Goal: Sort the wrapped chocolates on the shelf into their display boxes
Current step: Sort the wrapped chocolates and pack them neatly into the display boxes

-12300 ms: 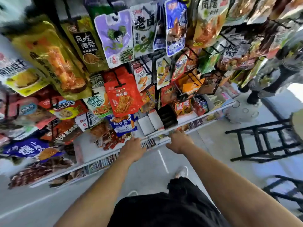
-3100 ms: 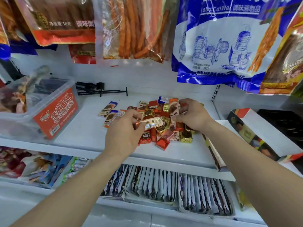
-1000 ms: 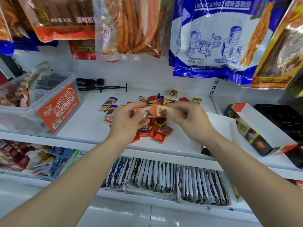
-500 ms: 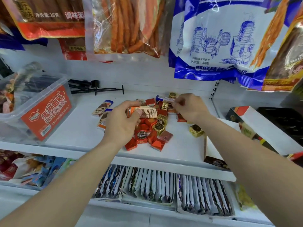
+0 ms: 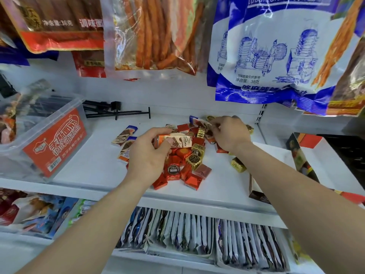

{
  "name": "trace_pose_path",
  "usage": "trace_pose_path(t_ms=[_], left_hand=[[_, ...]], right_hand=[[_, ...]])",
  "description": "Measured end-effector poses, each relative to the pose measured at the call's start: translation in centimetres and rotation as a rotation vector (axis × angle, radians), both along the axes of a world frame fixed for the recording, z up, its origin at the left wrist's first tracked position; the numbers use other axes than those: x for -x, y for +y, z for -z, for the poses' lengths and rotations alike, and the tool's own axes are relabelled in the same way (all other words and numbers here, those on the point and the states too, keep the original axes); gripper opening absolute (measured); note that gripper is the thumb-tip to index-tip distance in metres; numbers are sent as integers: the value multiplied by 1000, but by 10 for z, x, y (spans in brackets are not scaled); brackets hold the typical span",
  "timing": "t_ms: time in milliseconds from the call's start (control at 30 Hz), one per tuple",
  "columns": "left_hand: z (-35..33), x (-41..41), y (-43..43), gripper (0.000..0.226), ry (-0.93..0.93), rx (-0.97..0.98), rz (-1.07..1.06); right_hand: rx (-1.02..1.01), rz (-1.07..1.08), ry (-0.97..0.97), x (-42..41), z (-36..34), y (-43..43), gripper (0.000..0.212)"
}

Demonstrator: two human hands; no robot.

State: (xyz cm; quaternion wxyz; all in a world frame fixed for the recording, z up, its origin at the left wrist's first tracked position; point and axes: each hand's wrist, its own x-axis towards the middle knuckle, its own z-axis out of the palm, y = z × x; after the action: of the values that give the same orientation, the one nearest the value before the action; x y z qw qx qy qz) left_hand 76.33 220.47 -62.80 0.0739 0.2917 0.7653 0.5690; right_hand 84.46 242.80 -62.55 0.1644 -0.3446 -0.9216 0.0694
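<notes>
Wrapped chocolates (image 5: 194,155) lie heaped in the middle of the white shelf (image 5: 94,167). Red squares, gold-foiled pieces and a few long bars are mixed together, so both hands work at the heap, not at the boxes. The left hand (image 5: 147,157) has thumb and fingers curled round a small bundle of orange-and-white bars (image 5: 173,142), held level just above the pile, probably to gather one kind for a single trip. The right hand (image 5: 230,135) reaches to the far edge of the heap and pinches the end of another long wrapper (image 5: 197,122); whether that piece is clear of the shelf cannot be told. The open display box (image 5: 298,155) stands well to the right, beyond the right forearm, which lies between the pile and the box. One gold piece (image 5: 238,165) sits apart from the heap, near the flattened box (image 5: 256,189) at the shelf's front. A clear plastic tub (image 5: 49,143) fills the left end, black hooks (image 5: 118,111) lie at the back, and hanging snack bags (image 5: 276,46) droop low over the working space.
</notes>
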Motion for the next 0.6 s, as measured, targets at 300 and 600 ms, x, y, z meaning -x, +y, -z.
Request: trace_pose_path(t_ms=[300, 600], left_hand=[[-47, -32, -19, 18, -329, -110, 83], [-85, -151, -3, 21, -356, -27, 338]], right_hand=[[697, -86, 560, -118, -51, -76, 16], [905, -4, 784, -220, -66, -112, 8]])
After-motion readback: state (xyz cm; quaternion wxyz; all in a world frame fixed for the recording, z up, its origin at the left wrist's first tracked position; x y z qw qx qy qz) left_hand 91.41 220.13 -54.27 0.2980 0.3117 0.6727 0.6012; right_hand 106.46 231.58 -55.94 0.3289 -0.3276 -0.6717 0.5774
